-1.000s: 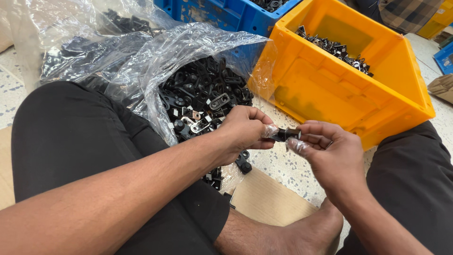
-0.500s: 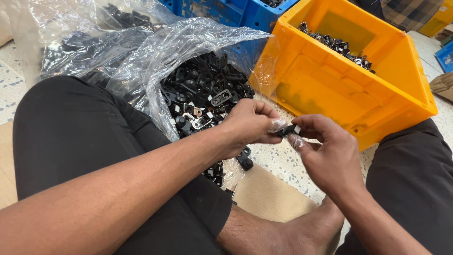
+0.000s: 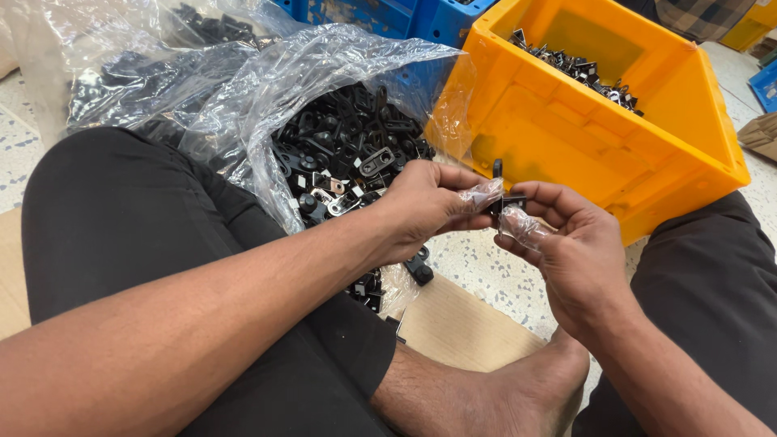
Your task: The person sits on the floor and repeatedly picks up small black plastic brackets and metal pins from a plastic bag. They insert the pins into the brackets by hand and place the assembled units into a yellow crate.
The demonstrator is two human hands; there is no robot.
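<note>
Head view: left hand (image 3: 425,206) and right hand (image 3: 566,243) meet fingertip to fingertip, both pinching a small black part (image 3: 500,194), mostly hidden by fingers and clear film. Beyond, a clear plastic bag (image 3: 243,105) veils loose black parts (image 3: 348,154); the yellow bin (image 3: 647,137) stands alongside, cut off at top.

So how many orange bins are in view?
2: one big orange bin just beyond the hands, holding small parts, and a corner of a second at top right, mostly cut off. Others may lie out of frame.
</note>
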